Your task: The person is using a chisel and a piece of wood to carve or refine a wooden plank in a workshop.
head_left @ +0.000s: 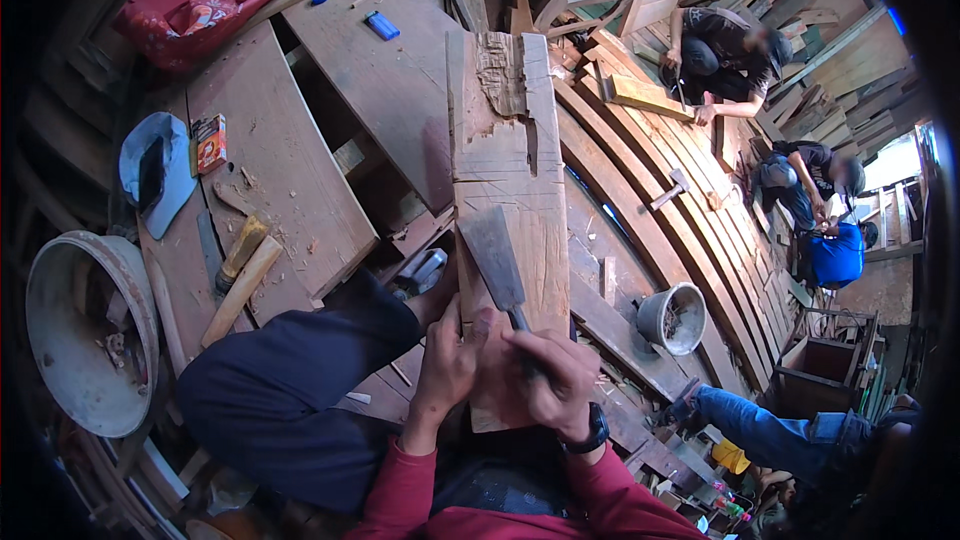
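Stretching away from the hands, the long timber [545, 230] is seen ahead of and beneath them. It is judged to be heavy and stiff, its dry-looking face offering little slip; at the end farthest from the hands, the ragged recess [503, 80] may be brittle and could splinter if gripped. A firmer hold would be found along the solid long sides nearer the hands. The left hand [447, 365] is set at the timber's left edge; whether its fingers are closed on anything cannot be told. Slightly apart from it, the right hand [560, 380] is wrapped around the rear of the chisel [503, 285]. The broad metal blade [485, 240] is pointed forward and left of the right hand, above the timber. It is expected to be rigid, smooth and presumably sharp in front, so the chisel is best taken by its rear.
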### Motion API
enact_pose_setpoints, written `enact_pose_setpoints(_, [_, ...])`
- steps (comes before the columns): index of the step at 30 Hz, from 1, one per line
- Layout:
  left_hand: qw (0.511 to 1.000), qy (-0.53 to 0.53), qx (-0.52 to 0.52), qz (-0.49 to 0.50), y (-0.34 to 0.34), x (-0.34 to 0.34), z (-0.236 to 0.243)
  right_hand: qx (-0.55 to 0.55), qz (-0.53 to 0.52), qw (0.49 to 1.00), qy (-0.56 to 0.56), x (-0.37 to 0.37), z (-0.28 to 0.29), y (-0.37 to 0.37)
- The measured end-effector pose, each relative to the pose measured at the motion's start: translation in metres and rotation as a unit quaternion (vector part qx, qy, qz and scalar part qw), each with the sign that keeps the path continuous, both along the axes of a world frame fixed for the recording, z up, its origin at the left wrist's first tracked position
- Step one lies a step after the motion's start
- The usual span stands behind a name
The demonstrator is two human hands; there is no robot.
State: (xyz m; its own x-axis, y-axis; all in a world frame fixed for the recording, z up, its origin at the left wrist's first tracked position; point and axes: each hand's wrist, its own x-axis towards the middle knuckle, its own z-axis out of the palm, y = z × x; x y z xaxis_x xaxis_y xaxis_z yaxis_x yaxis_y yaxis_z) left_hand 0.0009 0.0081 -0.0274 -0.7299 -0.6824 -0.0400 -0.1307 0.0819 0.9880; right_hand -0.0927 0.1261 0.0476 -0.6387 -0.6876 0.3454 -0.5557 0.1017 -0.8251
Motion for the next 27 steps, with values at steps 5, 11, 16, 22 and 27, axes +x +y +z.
enact_pose_setpoints(5, [0.995,0.004,0.094,-0.033,-0.004,-0.006,0.025,-0.02,0.03,0.999,0.008,-0.007,-0.001,0.01])
enact_pose_setpoints(11, [0.997,0.007,0.069,-0.023,-0.007,-0.004,0.029,-0.026,-0.015,0.999,-0.021,-0.001,-0.004,0.004])
enact_pose_setpoints(16, [0.997,-0.012,0.077,-0.015,-0.004,-0.007,0.03,-0.044,-0.04,0.998,0.003,-0.004,-0.005,-0.002])
enact_pose_setpoints(22, [0.997,-0.003,0.08,-0.018,-0.003,-0.006,0.025,-0.029,-0.066,0.997,-0.032,0.003,-0.005,-0.005])
enact_pose_setpoints(27, [0.996,0.0,0.089,-0.02,-0.005,-0.003,0.024,-0.044,-0.022,0.999,-0.019,-0.001,-0.002,-0.002])
